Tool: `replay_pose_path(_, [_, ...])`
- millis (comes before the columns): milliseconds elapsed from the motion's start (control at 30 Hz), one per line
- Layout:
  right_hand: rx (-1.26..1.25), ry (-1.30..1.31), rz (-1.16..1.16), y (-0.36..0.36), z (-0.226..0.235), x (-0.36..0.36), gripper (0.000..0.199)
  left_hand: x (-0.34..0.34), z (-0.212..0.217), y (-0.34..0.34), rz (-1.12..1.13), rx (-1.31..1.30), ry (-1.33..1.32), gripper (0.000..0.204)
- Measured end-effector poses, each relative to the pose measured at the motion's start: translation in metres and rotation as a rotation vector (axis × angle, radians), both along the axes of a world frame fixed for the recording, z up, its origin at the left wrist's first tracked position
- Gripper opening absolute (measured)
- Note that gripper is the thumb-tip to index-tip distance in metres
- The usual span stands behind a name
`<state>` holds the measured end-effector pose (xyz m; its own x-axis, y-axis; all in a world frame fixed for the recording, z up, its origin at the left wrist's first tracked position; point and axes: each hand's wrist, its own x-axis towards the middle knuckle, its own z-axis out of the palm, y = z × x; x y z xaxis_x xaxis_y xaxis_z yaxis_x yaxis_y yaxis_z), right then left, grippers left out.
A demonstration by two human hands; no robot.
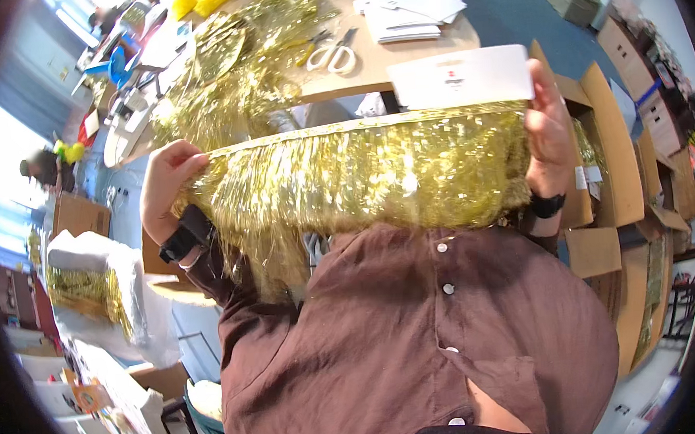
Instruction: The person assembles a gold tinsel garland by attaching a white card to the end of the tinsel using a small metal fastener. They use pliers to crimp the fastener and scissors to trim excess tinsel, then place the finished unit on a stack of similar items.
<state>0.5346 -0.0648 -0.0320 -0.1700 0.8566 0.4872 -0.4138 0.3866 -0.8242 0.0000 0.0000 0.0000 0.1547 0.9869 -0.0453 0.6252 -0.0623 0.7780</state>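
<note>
Two ends of a gold tinsel fringe (369, 172) are held: the left grip (172, 180) pinches one end of its header band (342, 127), while the right grip (548, 133) is clamped around the other, apparently with a white card (461, 79) too. Holding both ends probably keeps the band straight and lets the strands hang below the grips. The left thumb and forefinger meet; the right fingers point upward beside the card's edge. Beyond both grips, scissors (340, 48) and loose tinsel (250, 60) lie on the worktop (370, 69), presumably for easy reach.
</note>
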Motion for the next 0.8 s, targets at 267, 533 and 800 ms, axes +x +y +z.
replay_pose_path(267, [0.097, -0.244, -0.153, 0.002, 0.003, 0.007, 0.025, 0.211, -0.033, 0.01, -0.467, 0.317, -0.347, 0.016])
replay_pose_path(533, [0.106, -0.275, -0.176, -0.006, 0.004, 0.014, 0.027, 0.299, -0.04, -0.022, -0.621, 0.286, -0.384, 0.024])
replay_pose_path(800, [0.106, -0.293, -0.211, -0.006, 0.003, 0.017, 0.028, 0.291, -0.047, -0.018, -0.633, 0.145, -0.463, 0.026])
